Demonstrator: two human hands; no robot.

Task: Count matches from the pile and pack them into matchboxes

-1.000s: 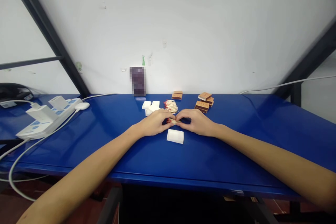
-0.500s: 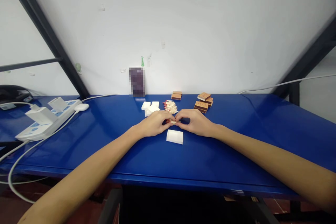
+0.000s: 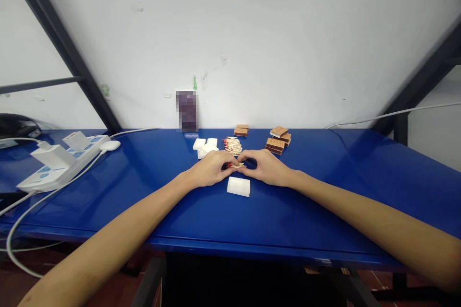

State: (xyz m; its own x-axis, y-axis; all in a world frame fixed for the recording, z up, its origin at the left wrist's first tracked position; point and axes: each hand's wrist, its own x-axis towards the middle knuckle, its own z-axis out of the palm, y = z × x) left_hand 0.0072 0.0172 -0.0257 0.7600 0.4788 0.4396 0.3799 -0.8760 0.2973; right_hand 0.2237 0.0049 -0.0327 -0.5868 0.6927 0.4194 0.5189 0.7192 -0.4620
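Note:
Between the fingertips of my left hand (image 3: 217,168) and my right hand (image 3: 262,165) is a small bundle of red-headed matches (image 3: 236,165), held just above or on the blue table. Both hands are closed, thumb and fingers pinching the bundle from either side, red heads toward the left. Nearer to me lies a white matchbox tray (image 3: 238,186), its inside facing up. Just beyond my fingers is a loose pile of matches (image 3: 233,146). More white trays (image 3: 207,147) sit in a cluster behind my left hand.
Brown matchboxes (image 3: 275,146) are stacked behind my right hand, and others (image 3: 241,130) lie near the wall. A pixelated dark upright object (image 3: 188,111) leans at the wall. On the left, a white power strip (image 3: 65,163) with plugged-in chargers and cables rests on the blue table (image 3: 306,220).
My hands stay around the match bundle, with the fingers shifting slightly and a little more of the match sticks showing. The whole view has moved slightly.

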